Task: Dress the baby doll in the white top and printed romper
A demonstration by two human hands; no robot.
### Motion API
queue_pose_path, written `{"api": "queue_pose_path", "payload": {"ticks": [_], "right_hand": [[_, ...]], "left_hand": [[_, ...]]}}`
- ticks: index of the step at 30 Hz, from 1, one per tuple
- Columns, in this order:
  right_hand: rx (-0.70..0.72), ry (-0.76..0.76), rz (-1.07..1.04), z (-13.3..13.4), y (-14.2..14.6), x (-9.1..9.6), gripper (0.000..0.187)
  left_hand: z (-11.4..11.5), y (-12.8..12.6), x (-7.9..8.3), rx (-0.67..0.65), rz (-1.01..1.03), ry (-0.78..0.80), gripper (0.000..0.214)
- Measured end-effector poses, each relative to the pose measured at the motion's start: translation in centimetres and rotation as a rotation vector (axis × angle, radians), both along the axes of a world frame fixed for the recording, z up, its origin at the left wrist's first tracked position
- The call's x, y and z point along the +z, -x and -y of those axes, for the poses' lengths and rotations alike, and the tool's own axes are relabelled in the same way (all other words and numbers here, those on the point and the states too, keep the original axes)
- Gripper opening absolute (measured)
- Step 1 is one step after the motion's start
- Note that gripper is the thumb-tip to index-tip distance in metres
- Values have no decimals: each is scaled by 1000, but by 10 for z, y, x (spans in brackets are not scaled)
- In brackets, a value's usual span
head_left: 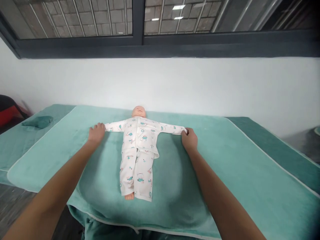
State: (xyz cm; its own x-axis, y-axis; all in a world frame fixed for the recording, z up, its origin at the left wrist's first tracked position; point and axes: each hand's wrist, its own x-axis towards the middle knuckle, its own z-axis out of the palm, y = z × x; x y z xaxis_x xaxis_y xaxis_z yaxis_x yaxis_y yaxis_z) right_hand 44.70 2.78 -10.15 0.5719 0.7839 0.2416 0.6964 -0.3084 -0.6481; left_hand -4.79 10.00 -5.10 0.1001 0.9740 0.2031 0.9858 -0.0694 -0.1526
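Doll [139, 112] lies face up; left hand [96, 134] pinches one sleeve [115, 126] at ten o'clock, right hand [190, 139] pinches another sleeve [171, 128] at two.

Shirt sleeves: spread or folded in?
Spread: both sleeves extend sideways from the doll, with the left hand and right hand at their ends.

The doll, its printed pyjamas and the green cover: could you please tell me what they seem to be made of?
Doll: probably vinyl or similar plastic; its head looks smooth and moulded.
Printed pyjamas: thin, matt fabric, perhaps cotton, with soft creases.
Green cover: seemingly fleece or velour, matt and softly draping at the front.
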Motion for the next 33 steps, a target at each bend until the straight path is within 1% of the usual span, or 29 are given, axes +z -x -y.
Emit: {"api": "queue_pose_path", "payload": {"ticks": [2, 4, 5, 7, 8, 9, 10, 11, 12, 14, 16, 17, 19, 21, 24, 26, 28, 30, 33], "right_hand": [[-36, 1, -5, 6, 0, -1, 45], [-19, -40, 17, 15, 6, -2, 45], [2, -102, 31, 22, 11, -2, 46], [75, -249, 26, 39, 30, -2, 46], [128, -313, 0, 51, 43, -2, 44], [204, -346, -40, 63, 59, -2, 41], [293, -349, -95, 75, 77, -2, 37], [358, -364, -142, 86, 97, -3, 35], [453, -356, -162, 96, 117, -3, 33], [567, -366, -148, 108, 153, -3, 27], [562, -380, -80, 111, 177, -1, 26], [540, -380, -37, 109, 184, 2, 26], [507, -354, 41, 103, 186, 9, 25], [520, -321, 73, 99, 179, 20, 22], [529, -340, 69, 106, 165, 34, 16], [542, -317, 76, 119, 161, 35, 15], [590, -238, 85, 138, 161, 30, 16], [659, -190, 56, 164, 167, 22, 16], [770, -236, -14, 208, 185, 14, 19]], "left_hand": [[-2, 6, -1, 40, 35, 19, 44], [4, 9, -7, 86, 57, 32, 43], [10, 9, -12, 118, 76, 20, 44], [27, 5, -20, 180, 148, -55, 49], [38, 2, -24, 191, 194, -110, 52], [50, -3, -28, 179, 237, -166, 54], [63, -9, -30, 137, 278, -209, 55], [75, -16, -33, 67, 324, -224, 56], [87, -24, -35, -20, 389, -212, 56], [109, -43, -37, -228, 575, -112, 53], [124, -62, -40, -380, 785, -5, 50], [129, -70, -41, -404, 876, 16, 48], [134, -81, -41, -376, 991, 28, 41], [133, -84, -39, -310, 1030, 27, 30], [132, -79, -33, -290, 1031, 57, 16], [138, -71, -29, -321, 1025, 88, 13], [152, -64, -26, -346, 1015, 112, 14], [176, -57, -25, -375, 1034, 122, 15], [222, -53, -25, -484, 1123, 174, 23]]}}
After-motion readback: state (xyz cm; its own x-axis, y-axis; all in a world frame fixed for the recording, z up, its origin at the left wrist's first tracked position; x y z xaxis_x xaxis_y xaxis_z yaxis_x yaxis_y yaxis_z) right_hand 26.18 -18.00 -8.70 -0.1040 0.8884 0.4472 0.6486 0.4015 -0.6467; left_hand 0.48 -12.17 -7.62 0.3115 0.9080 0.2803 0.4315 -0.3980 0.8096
